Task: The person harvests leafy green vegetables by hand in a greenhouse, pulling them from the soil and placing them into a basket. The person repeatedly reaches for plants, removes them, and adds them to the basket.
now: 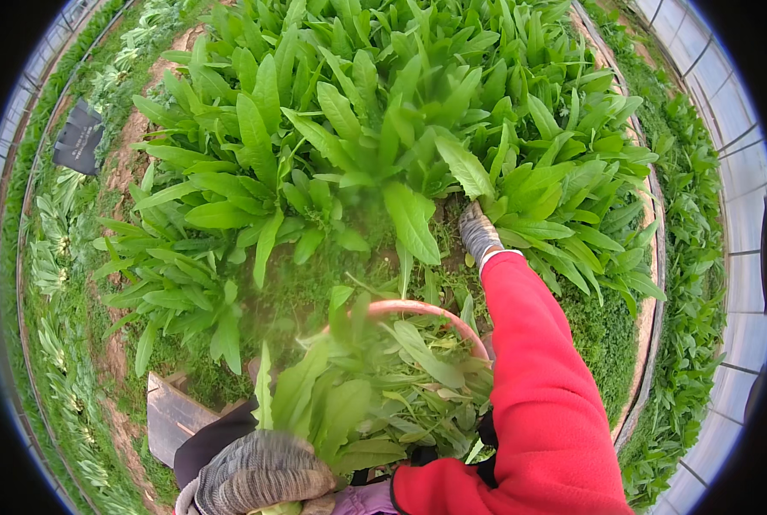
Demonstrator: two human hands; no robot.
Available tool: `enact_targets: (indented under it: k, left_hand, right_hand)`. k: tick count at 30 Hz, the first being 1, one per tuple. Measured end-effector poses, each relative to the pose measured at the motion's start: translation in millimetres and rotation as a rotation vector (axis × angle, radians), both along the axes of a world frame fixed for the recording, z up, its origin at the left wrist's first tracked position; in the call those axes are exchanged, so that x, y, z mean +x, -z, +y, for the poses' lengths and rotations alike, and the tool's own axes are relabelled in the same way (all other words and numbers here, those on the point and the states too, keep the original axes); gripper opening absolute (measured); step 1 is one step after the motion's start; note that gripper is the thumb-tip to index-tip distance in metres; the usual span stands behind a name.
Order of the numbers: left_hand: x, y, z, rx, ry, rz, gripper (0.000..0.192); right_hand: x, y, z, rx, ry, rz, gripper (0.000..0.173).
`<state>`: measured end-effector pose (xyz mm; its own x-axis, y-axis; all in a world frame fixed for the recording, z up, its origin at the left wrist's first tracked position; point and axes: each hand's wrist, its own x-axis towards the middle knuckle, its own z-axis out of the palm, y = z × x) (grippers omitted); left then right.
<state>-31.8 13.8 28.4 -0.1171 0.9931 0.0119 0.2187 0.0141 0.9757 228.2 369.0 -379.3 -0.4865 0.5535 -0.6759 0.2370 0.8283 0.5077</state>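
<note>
At the bottom of the view my left hand [264,467], in a grey striped knit glove, is closed around a cut leafy vegetable [313,399]. Its long green leaves point away from me, and a pale stem end shows under the glove. My right hand [479,230], gloved alike, reaches down among the bases of the standing leafy plants [544,199]. Leaves hide its fingertips, so its grip cannot be made out. Between my arms stands a round orange-pink tub [422,308] heaped with loose leaves [422,399], some of them behind the held vegetable.
A dense bed of the leafy plants [358,96] spreads ahead. A wooden board [177,412] lies at lower left. Beyond the soil strip on the left are a dark crate-like object [80,138] bearing writing and laid-out cut vegetables [55,244]. A greenhouse wall [744,270] curves along the right.
</note>
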Motion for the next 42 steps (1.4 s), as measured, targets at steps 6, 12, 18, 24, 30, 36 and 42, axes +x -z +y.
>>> enact_targets:
  k: [6, 12, 18, 24, 30, 36, 42]
  left_hand:
    - [0, 2, 15, -0.015, -0.003, -0.019, 0.017]
    - [1, 5, 22, -0.023, -0.002, -0.053, 0.017]
    - [3, 9, 20, -0.035, -0.023, -0.085, 0.017]
    - [5, 5, 14, -0.048, -0.061, -0.141, 0.017]
    - [20, 1, -10, -0.235, -0.248, -0.085, 0.021]
    - [22, 17, -19, 0.029, -0.115, 0.224, 0.021]
    - [49, 35, -19, 0.022, -0.137, 0.160, 0.028]
  right_hand:
    - [-8, 19, 21, -0.018, 0.104, -0.091, 0.042]
    - [-16, 19, 26, 0.079, 0.760, 0.370, 0.039]
    - [-13, 2, 46, -0.116, 1.155, 0.475, 0.044]
    - [20, 22, 25, -0.514, 1.694, 1.131, 0.046]
    - [18, -38, 4, -1.027, 1.799, 1.576, 0.053]
    - [-32, -189, -4, -1.030, 0.982, 1.592, 0.054]
    - [-63, -317, -104, -0.927, 0.686, 1.678, 0.046]
